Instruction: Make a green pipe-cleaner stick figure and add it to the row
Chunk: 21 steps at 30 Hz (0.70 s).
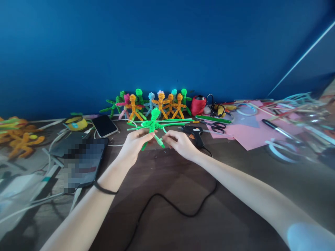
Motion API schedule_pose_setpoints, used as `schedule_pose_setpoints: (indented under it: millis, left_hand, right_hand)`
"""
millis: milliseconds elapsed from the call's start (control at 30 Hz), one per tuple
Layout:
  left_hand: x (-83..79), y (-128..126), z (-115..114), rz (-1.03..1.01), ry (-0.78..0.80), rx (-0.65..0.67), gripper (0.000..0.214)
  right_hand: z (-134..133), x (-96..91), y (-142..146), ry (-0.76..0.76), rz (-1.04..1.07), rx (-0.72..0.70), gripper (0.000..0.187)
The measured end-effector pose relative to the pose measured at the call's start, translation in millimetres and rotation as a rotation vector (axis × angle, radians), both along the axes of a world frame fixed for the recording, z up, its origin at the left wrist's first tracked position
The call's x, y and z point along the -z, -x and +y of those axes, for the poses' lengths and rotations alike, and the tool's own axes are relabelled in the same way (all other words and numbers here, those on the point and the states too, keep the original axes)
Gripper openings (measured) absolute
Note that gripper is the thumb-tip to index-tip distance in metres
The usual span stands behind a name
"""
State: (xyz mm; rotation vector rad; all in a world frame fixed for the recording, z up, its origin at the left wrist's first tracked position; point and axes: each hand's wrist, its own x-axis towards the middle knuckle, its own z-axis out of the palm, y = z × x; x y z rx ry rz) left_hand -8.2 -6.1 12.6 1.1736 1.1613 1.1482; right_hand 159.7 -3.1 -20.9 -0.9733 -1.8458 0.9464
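A bright green pipe-cleaner figure (155,115), with a round wound head and a wrapped leg, is held upright above the dark table. My left hand (137,141) pinches its body from the left side, thumb in front. To the right of the figure, my right hand (180,143) has thumb and fingers closed at the end of a thin green pipe cleaner (164,129) that curves out from the body. Its fingertips are close beside the wrapped leg. Behind the figure, straight green pipe cleaners (180,122) stretch sideways; which belong to it I cannot tell.
Finished pipe-cleaner figures (161,101) stand along the blue wall. A black glue gun (196,134) and scissors (218,127) lie to the right, beside pink paper (251,134). Left are a phone (104,125) and a dark tablet-like device (89,160). A black cord (180,211) crosses the table.
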Motion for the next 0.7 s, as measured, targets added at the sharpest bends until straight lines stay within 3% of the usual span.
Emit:
schedule_pose_setpoints:
  millis: [333,700]
  left_hand:
    - [-2.3,0,1,-0.123,0.121,0.067,0.018]
    - [3.6,-9,-2,-0.295,-0.017,-0.012,0.017]
  right_hand:
    - [3,3.6,0,0.01,-0.009,0.028,0.031]
    - [1,9.1,3,0.064,-0.031,0.053,0.033]
